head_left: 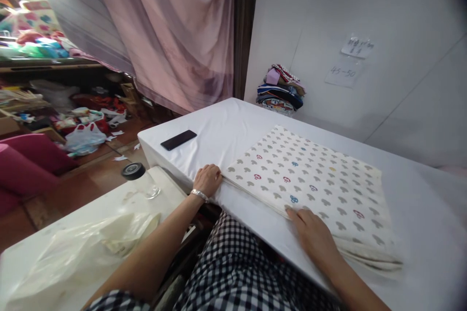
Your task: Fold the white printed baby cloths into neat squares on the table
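Observation:
A folded cream cloth [310, 180] printed with small grey, red and blue shapes lies on a white-covered table [226, 126]. My left hand [207, 180], with a bracelet on the wrist, grips the cloth's near left corner, fingers curled around its edge. My right hand [312, 233] lies flat on the cloth's near edge, fingers stretched out and pressing down.
A black phone [178, 139] lies near the table's left edge. A stack of folded clothes [280, 88] sits by the wall at the far end. To the left stands a lower surface with a clear jar [140, 180] and a plastic bag [87, 243]. Cluttered floor beyond.

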Demonstrator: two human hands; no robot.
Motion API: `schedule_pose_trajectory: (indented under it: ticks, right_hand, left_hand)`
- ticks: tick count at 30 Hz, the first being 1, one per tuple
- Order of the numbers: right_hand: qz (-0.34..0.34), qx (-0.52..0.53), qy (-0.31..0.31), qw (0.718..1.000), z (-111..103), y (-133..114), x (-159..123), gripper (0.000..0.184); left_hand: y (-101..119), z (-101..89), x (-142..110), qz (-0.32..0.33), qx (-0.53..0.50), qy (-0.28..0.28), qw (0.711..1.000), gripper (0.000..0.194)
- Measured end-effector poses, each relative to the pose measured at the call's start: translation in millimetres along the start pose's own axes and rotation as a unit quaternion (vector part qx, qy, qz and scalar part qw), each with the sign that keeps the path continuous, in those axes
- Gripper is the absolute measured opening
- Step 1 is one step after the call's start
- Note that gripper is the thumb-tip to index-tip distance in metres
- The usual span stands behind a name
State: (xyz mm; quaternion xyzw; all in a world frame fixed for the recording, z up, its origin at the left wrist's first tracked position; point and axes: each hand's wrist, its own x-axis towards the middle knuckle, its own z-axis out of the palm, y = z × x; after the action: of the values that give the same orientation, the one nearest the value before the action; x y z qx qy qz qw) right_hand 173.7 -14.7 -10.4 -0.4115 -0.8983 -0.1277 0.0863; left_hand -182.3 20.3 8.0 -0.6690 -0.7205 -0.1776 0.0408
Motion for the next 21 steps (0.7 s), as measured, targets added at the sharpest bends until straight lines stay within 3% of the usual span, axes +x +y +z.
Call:
schedule_pose_trajectory:
  ticks: [9,11,13,15,18,21]
  right_hand:
    - [0.013,0.017,0.017,1.0,0.8,-4.0,2.0,0.041]
    - [0.02,0.023,0.013,0.999,-1.8,-5.9,4.1,0.038]
    - [0.029,0.022,0.011,0.999,-6.0,-8.3,6.6,0.033]
    - [0.037,0.015,0.009,0.999,-10.3,-10.2,9.4,0.029]
    - [0.048,0.011,0.006,0.999,-14.8,-10.3,13.1,0.03]
    - [0.069,0.014,0.004,0.998,-16.3,-8.3,14.1,0.026]
  left_hand:
    - [-5.3,-15.0,1.8,-0.007,-0.031,-0.059,0.998,0.019]
    - [4.3,-18.3,1.9,0.008,-0.026,-0.04,0.999,0.022]
    - [25.7,-17.2,-0.3,0.066,-0.033,0.01,0.997,0.033]
    - [57.0,-10.7,-6.3,0.17,-0.066,0.04,0.983,0.036]
    - [108.1,5.5,-19.6,0.331,-0.121,0.006,0.936,0.034]
    - [145.7,20.9,-26.9,0.401,-0.131,-0.029,0.906,0.032]
